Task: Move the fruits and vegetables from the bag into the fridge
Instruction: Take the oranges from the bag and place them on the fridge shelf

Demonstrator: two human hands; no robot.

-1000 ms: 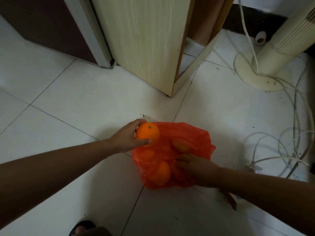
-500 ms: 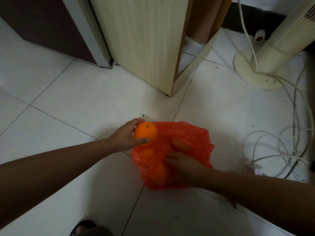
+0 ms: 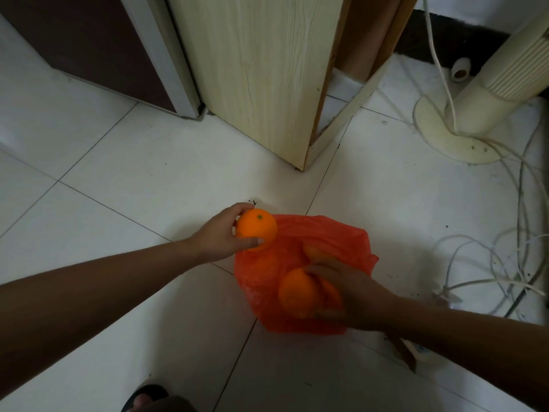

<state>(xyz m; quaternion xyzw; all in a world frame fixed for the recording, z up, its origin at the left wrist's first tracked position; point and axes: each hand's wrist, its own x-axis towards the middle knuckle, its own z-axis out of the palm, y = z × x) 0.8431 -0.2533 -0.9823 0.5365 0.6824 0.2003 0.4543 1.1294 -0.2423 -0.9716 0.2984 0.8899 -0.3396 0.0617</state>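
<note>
Down at the bottom edge, a foot in a dark sandal point(image 3: 145, 396) is resting on the white floor point(image 3: 148, 173). Just past it, the right hand point(image 3: 353, 295) is reaching over the red bag point(image 3: 341, 242). Its grip is curling around a big orange point(image 3: 297, 292), which is sitting at the middle of the bag. A hidden orange point(image 3: 315, 251) is peeking out of the plastic just beyond the right hand's fingers. The bag is lying flat on the floor.

At the bag's far left edge, the left hand point(image 3: 218, 236) is holding a second orange point(image 3: 257, 230). Its grip is wrapping around the fruit, thumb on the near side and fingers on the far side, and the little green spot is pointing up. This orange is out of the bag.

Farther away, a pale wooden cabinet point(image 3: 258, 69) is standing on the floor, and a dark door point(image 3: 89, 40) is showing to its left. Off to the right, white cords point(image 3: 475, 263) are looping over the tiles near a cream fan stand point(image 3: 445, 135).
</note>
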